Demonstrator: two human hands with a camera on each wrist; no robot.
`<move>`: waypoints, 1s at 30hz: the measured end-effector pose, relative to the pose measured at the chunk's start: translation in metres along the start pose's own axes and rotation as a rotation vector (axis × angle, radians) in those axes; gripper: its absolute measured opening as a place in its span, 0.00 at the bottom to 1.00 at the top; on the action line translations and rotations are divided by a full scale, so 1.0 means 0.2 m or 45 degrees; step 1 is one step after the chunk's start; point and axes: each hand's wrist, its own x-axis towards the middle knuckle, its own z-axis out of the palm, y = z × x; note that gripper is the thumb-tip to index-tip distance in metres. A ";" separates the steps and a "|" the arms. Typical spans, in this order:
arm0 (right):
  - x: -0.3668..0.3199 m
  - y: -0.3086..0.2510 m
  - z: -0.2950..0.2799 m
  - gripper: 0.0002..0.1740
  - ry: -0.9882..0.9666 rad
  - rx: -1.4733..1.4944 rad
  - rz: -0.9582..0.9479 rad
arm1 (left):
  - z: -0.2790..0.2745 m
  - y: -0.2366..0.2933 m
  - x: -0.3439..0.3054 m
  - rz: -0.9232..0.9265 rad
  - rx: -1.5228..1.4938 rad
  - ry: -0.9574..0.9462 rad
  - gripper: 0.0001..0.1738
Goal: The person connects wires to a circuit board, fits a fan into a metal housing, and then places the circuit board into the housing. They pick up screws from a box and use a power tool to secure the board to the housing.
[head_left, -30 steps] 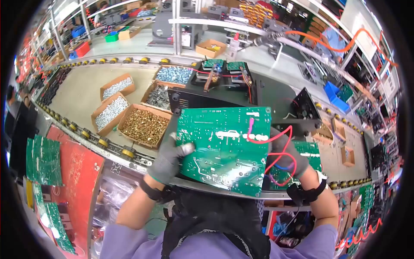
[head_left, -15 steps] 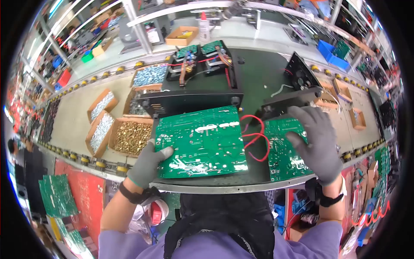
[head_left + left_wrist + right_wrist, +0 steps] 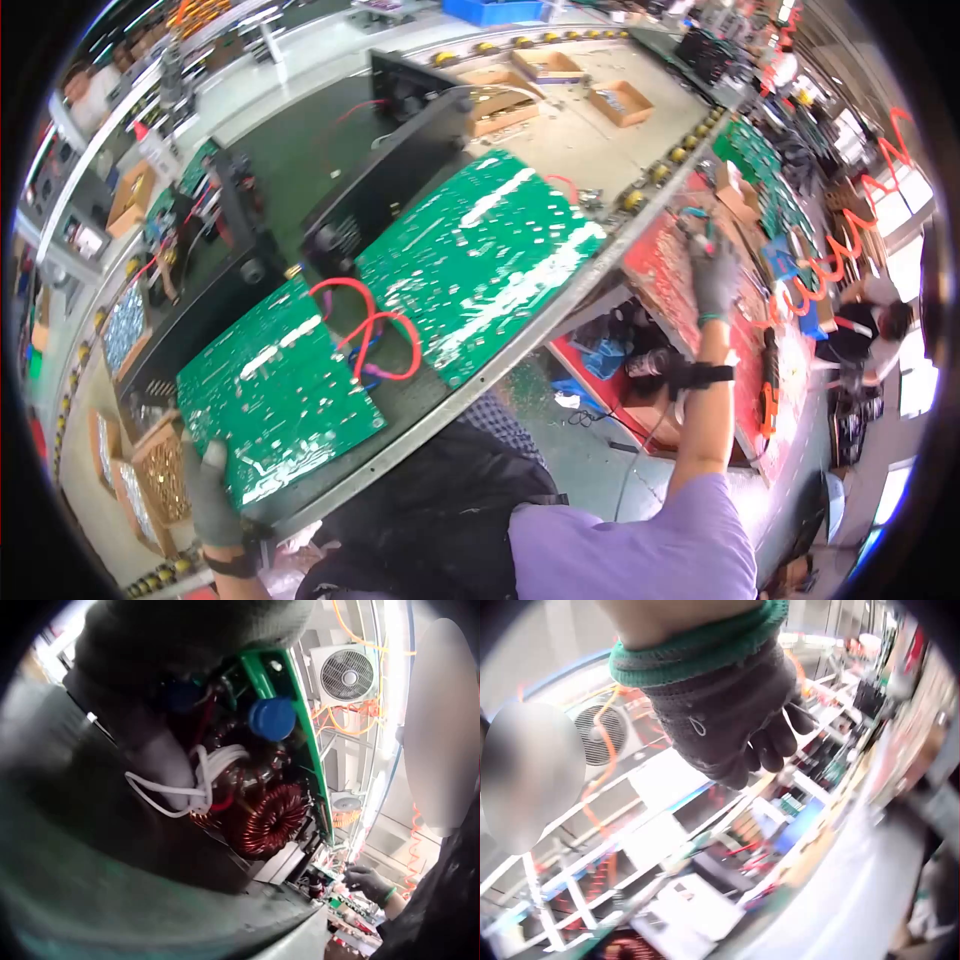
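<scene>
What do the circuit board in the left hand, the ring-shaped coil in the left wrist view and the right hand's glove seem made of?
Circuit board: probably rigid laminate, glossy green; bright glare on its face.
Ring-shaped coil: likely enamelled copper wire; the close turns gleam reddish-brown.
Glove: apparently knitted fabric, matte grey; its green cuff looks ribbed.

Glossy circuit board [image 3: 280, 395] at left, right hand [image 3: 724, 712] in matt knit cloth, far cardboard tray [image 3: 634, 117], blurred red bench [image 3: 745, 385] perhaps rough.
</scene>
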 end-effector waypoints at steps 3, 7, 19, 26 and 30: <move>0.17 0.35 0.27 0.49 -0.439 0.206 0.296 | 0.02 -0.05 0.01 -0.038 -0.093 0.062 0.31; 0.30 0.80 0.71 0.29 -0.086 -0.823 -0.744 | 0.13 -0.03 0.06 -0.188 -0.306 -0.040 0.30; -0.31 0.57 0.30 0.29 0.036 -0.045 -0.031 | -0.34 -0.25 0.10 -0.119 0.405 0.341 0.17; -0.43 0.22 0.05 0.30 0.225 0.673 0.177 | -0.23 -0.32 0.30 0.042 1.082 -0.150 0.15; -0.47 -0.05 -0.12 0.30 0.336 1.165 0.187 | -0.08 -0.45 0.40 -0.110 1.673 -0.293 0.14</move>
